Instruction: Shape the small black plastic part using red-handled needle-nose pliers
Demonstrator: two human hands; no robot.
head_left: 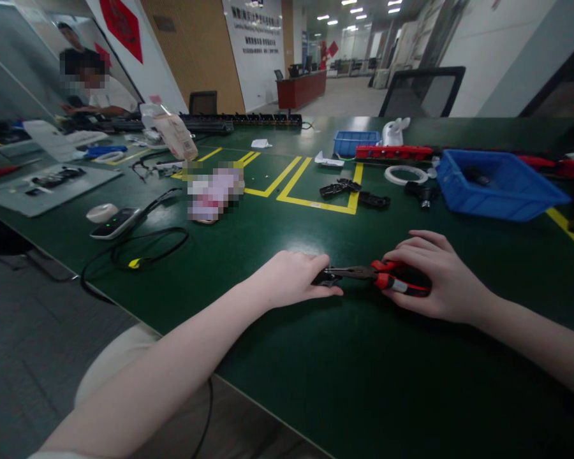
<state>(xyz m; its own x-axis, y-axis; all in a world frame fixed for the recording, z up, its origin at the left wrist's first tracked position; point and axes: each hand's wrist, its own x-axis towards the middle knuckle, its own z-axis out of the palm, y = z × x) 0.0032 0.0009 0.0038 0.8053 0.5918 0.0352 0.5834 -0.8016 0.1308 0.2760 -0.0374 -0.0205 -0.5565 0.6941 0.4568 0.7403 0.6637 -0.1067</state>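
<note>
A: Grip state?
B: Left hand closed on a small black part; right hand wrapped around red-and-black pliers, tips at the part.
A: Location on the surface?
B: Part and pliers nearer the near edge than the far edge; contact with it unclear.
A: Other items?
B: Black pieces by a yellow tape outline, toward the far edge; blue bin to their right.

Bare forearms show, with off-white trousers and pale sleeve edge.
</note>
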